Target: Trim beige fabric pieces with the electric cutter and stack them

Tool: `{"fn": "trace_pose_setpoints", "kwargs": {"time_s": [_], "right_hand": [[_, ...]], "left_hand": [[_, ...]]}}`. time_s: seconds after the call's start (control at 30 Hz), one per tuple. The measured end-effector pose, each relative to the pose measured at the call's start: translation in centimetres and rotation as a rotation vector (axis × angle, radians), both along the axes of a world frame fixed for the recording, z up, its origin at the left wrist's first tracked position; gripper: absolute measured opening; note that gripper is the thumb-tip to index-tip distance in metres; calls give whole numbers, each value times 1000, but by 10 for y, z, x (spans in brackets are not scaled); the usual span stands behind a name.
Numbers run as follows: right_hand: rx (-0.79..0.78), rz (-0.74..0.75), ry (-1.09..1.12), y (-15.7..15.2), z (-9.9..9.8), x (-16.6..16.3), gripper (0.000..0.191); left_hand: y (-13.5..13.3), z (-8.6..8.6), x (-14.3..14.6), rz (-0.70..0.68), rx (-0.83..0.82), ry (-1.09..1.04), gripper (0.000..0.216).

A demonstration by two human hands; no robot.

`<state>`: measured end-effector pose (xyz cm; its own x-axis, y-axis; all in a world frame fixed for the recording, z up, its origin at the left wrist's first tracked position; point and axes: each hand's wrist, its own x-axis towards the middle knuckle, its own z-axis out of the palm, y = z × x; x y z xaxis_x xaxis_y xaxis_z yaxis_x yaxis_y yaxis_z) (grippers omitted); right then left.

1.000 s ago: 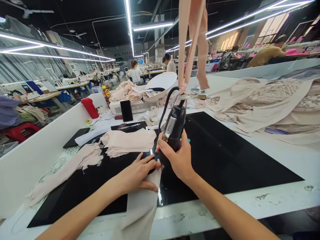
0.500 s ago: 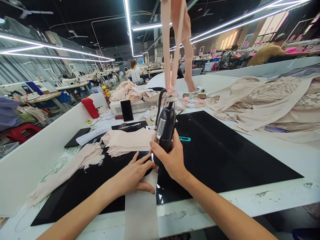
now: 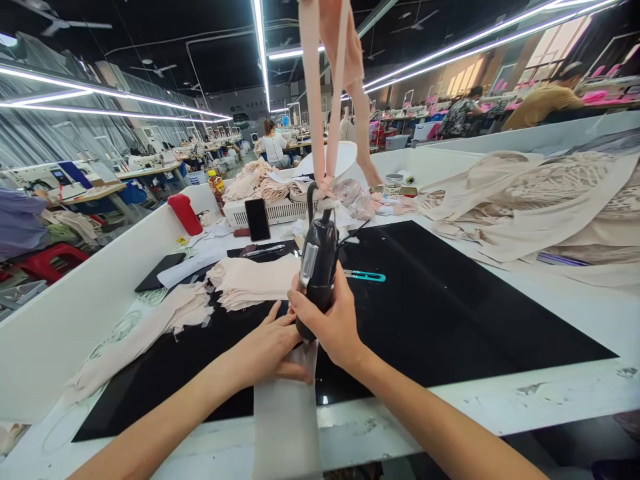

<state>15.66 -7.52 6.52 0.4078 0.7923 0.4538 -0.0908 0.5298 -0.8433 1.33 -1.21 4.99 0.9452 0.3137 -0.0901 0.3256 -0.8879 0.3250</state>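
My right hand is wrapped round a black corded handheld power tool, held nearly upright with its lower end down at a pale fabric strip. Peach fabric bands tied to its top hang from above. My left hand lies flat on the strip, fingers spread, just left of the tool's tip. The strip runs over the table's front edge. Where the tip meets the cloth is partly hidden by my fingers. Just beyond my hands lies a stack of cut pale fabric pieces on the black board.
Right of the tool lie teal thread snips. A phone leans against a white basket. More fabric pieces lie at left, a big fabric heap at right. White side walls edge the table. People sit working behind.
My right hand has moved the power tool slightly left and toward me, down along the strip's right side. My left hand stays on the cloth. The view has shifted a little.
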Motion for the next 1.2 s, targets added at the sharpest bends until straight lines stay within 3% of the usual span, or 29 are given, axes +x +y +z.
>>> {"fn": "trace_pose_setpoints", "kwargs": {"time_s": [0.3,0.53,1.2], "right_hand": [[0,-16,-25,-2,3,1,30],[-9,-123,33,0,5,22,32],[2,-108,13,-7,2,17,28]], "left_hand": [[3,0,0,-17,35,-24,58],[7,-2,-4,-31,-60,-2,35],[8,0,-4,-53,-54,-9,36]]}}
